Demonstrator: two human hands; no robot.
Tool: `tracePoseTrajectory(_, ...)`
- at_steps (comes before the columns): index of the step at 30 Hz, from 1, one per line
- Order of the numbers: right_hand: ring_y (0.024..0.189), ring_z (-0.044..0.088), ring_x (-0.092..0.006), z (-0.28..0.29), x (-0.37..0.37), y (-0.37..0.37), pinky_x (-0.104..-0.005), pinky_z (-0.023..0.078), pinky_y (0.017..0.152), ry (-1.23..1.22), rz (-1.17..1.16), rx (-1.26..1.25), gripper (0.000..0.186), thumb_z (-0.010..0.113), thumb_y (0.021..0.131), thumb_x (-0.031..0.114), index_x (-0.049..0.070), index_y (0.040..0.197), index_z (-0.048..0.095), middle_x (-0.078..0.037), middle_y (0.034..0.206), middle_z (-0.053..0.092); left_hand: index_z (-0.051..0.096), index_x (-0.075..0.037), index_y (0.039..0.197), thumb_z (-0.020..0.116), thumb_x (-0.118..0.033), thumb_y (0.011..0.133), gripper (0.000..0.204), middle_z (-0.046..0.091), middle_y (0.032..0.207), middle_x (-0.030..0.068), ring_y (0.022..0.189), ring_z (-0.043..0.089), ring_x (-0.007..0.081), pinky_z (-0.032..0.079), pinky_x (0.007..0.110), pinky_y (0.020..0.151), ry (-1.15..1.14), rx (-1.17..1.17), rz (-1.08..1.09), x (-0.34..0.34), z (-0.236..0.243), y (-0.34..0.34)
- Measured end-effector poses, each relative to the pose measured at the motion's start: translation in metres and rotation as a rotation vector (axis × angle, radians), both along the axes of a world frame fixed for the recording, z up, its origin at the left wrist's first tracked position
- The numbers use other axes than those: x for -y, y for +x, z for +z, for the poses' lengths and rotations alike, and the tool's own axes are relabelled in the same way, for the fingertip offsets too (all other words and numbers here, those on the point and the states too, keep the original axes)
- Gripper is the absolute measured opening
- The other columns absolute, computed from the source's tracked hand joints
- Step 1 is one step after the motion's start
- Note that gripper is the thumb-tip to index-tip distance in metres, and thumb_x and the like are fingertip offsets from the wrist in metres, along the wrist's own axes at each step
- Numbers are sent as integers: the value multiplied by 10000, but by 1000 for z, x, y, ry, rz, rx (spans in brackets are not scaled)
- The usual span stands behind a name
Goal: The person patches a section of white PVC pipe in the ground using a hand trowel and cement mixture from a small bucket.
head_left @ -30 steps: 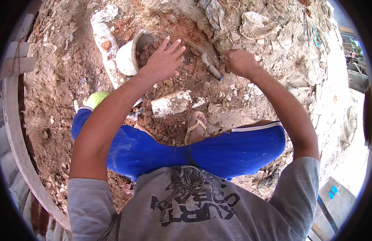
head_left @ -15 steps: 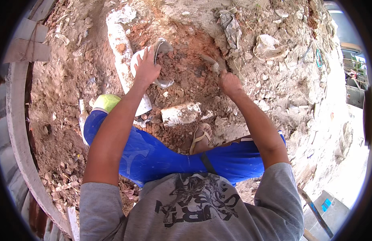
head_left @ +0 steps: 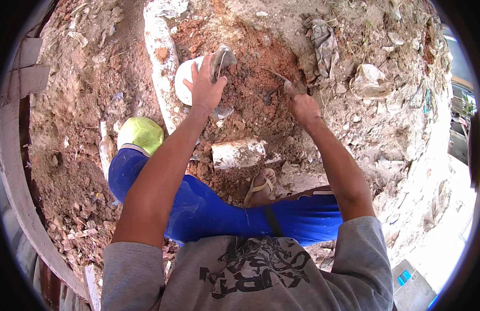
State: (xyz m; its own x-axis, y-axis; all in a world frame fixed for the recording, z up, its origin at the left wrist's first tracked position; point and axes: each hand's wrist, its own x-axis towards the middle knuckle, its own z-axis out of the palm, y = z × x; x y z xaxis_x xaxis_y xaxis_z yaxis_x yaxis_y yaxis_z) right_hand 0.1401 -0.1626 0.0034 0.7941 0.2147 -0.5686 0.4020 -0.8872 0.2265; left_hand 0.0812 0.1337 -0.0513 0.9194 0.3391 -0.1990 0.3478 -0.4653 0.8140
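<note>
Resting my spread left hand [head_left: 206,88] on the tipped white bucket [head_left: 184,84], I am clenching a curved tool [head_left: 287,85] in my right hand [head_left: 304,108]; its blade is reaching over reddish soil [head_left: 250,96] beside the bucket.

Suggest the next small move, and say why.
Perhaps draw the thin, curved grey tool toward the tilted, round white bucket: the right hand grips the tool, the left hand lies spread on the bucket, and loose reddish soil lies between.
</note>
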Motion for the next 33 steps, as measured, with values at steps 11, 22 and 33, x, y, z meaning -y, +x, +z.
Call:
tracePoseTrajectory(11,655,681,-254,11,-34,-71,-428,560,717,534,-429,-73,510,577,989,422,188,1440,533,-168,708,679,294,-206,1554,643,-348,825,821,312,1599,90,1510,140,386,-41,700,1132,68,7,-24,5,-17,-2)
tracePoseTrajectory(22,742,709,-356,89,-17,-60,-446,577,669,40,-263,58,454,524,1000,263,122,1431,508,-234,792,693,317,-200,1541,653,-356,830,802,321,1599,53,1504,152,393,-31,706,1127,75,34,-20,8,-10,-2)
tracePoseTrajectory(33,759,711,-344,90,5,-69,-470,582,719,161,-170,-5,457,553,989,358,154,1398,557,-242,846,694,323,-211,1542,657,-346,825,802,307,1607,53,1507,150,384,-43,703,1130,56,69,-21,3,-15,-4)
